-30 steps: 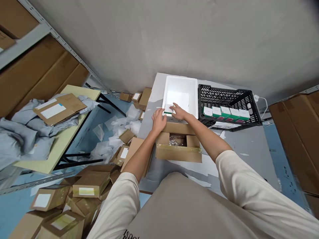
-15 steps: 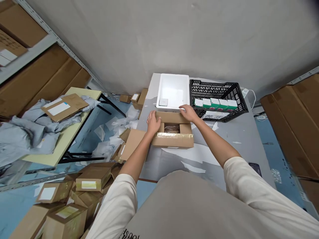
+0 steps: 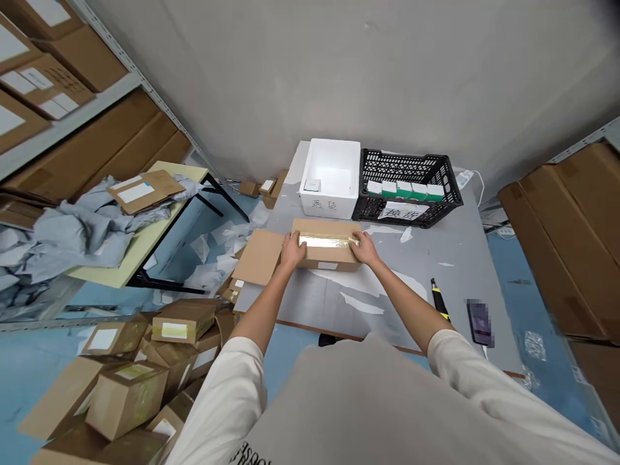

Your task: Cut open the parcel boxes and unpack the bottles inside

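Observation:
A cardboard box [image 3: 327, 255] lies on the grey table, its top flaps folded down and shiny tape along the top seam. My left hand [image 3: 293, 250] grips its left end, thumb on the top near the tape. On the opposite end my right hand [image 3: 364, 248] has its thumb on the top and fingers around the far side. What was inside the box is hidden now. A loose flat piece of cardboard [image 3: 258, 257] lies just left of my left hand.
Behind the box stand a white foam bin [image 3: 329, 205] and a black plastic crate [image 3: 411, 216] holding several green-and-white boxes. A utility knife [image 3: 440, 300] and a phone [image 3: 479, 323] lie at the right. Several cartons [image 3: 128, 394] are piled on the floor to the left.
The box's flaps, open before with wrapped contents showing, are now folded down. My hands have moved from the far flap to the two ends. The view has shifted slightly.

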`<action>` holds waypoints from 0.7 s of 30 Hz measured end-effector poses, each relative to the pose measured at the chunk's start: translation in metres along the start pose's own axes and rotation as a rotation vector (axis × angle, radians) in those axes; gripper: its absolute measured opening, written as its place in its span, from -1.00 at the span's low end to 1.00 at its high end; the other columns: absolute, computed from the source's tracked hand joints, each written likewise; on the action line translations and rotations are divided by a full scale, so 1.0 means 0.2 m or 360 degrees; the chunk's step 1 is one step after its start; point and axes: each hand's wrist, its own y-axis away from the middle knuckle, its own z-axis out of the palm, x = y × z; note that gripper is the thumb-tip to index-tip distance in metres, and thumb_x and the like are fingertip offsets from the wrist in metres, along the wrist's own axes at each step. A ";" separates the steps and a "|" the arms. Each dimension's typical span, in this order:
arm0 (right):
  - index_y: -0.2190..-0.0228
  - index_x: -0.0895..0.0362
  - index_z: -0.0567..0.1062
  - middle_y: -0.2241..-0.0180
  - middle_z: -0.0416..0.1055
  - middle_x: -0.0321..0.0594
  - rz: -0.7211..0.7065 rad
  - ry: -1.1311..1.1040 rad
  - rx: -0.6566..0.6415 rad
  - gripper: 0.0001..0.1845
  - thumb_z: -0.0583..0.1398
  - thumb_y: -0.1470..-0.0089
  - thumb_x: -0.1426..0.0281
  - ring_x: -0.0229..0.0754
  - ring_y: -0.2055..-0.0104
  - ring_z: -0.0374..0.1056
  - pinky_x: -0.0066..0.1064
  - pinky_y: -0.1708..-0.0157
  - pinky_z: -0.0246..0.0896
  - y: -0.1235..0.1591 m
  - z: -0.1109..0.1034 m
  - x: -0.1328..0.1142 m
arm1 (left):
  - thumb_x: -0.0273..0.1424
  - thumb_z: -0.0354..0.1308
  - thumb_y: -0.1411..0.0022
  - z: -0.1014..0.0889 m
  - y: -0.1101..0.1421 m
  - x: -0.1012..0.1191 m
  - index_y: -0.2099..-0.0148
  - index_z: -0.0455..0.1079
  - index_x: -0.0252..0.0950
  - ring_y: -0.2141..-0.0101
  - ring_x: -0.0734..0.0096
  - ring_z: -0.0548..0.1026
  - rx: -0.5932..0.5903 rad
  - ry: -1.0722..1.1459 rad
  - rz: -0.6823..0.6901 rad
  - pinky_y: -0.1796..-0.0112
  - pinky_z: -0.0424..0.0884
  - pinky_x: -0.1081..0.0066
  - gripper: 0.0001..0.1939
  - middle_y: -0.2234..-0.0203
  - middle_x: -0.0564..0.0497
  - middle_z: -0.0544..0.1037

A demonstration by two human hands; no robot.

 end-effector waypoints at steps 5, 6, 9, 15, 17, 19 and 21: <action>-0.11 0.14 0.45 -0.15 0.41 0.08 0.0078 -0.0025 0.0056 -0.47 0.14 -0.09 0.35 0.14 -0.23 0.31 0.04 -0.25 0.25 0.19 -0.15 0.04 | -0.33 0.26 -0.19 0.05 0.20 0.15 -0.30 0.32 -0.23 -0.26 -0.21 0.34 0.0044 0.0018 0.0111 -0.26 0.27 -0.08 -0.37 -0.28 -0.32 0.28; -0.13 0.14 0.44 -0.16 0.40 0.08 0.0064 -0.0025 0.0087 -0.46 0.13 -0.10 0.35 0.15 -0.25 0.30 0.05 -0.26 0.24 0.22 -0.19 0.05 | -0.32 0.26 -0.20 0.05 0.24 0.19 -0.30 0.33 -0.24 -0.26 -0.22 0.33 0.0071 0.0026 0.0135 -0.26 0.27 -0.09 -0.37 -0.29 -0.32 0.26; -0.15 0.12 0.44 -0.19 0.38 0.06 0.0003 -0.0041 0.0195 -0.43 0.13 -0.10 0.35 0.17 -0.26 0.29 0.09 -0.27 0.22 0.29 -0.31 0.05 | -0.29 0.25 -0.23 0.03 0.34 0.28 -0.30 0.34 -0.24 -0.28 -0.22 0.30 0.0189 0.0055 0.0229 -0.29 0.23 -0.10 -0.40 -0.29 -0.32 0.25; -0.20 0.12 0.43 -0.28 0.29 0.04 -0.0142 -0.0014 0.0364 -0.41 0.13 -0.14 0.30 0.20 -0.32 0.22 0.10 -0.32 0.17 0.30 -0.53 -0.12 | -0.26 0.23 -0.25 -0.14 0.42 0.40 -0.32 0.33 -0.21 -0.26 -0.17 0.32 0.0434 0.0214 0.0389 -0.28 0.25 -0.09 -0.40 -0.27 -0.28 0.25; -0.22 0.12 0.41 -0.30 0.28 0.03 -0.0201 -0.0014 0.0400 -0.39 0.13 -0.15 0.29 0.21 -0.37 0.14 0.13 -0.36 0.11 0.28 -0.58 -0.21 | -0.26 0.23 -0.25 -0.23 0.42 0.42 -0.33 0.33 -0.21 -0.28 -0.16 0.29 0.0541 0.0252 0.0440 -0.30 0.21 -0.08 -0.39 -0.27 -0.28 0.25; -0.23 0.10 0.40 -0.30 0.29 0.01 -0.0269 -0.0071 0.0441 -0.39 0.15 -0.16 0.28 0.19 -0.42 0.07 0.13 -0.40 0.02 0.25 -0.60 -0.31 | -0.26 0.24 -0.25 -0.33 0.42 0.41 -0.33 0.33 -0.23 -0.30 -0.13 0.25 0.0638 0.0278 0.0496 -0.32 0.18 -0.05 -0.38 -0.27 -0.27 0.24; -0.22 0.07 0.41 -0.30 0.30 -0.04 -0.0346 -0.0173 0.0481 -0.40 0.17 -0.16 0.27 0.14 -0.44 0.05 0.09 -0.42 -0.02 0.23 -0.59 -0.42 | -0.26 0.24 -0.26 -0.43 0.41 0.37 -0.34 0.32 -0.24 -0.32 -0.10 0.22 0.0722 0.0292 0.0540 -0.34 0.15 0.00 -0.37 -0.29 -0.27 0.21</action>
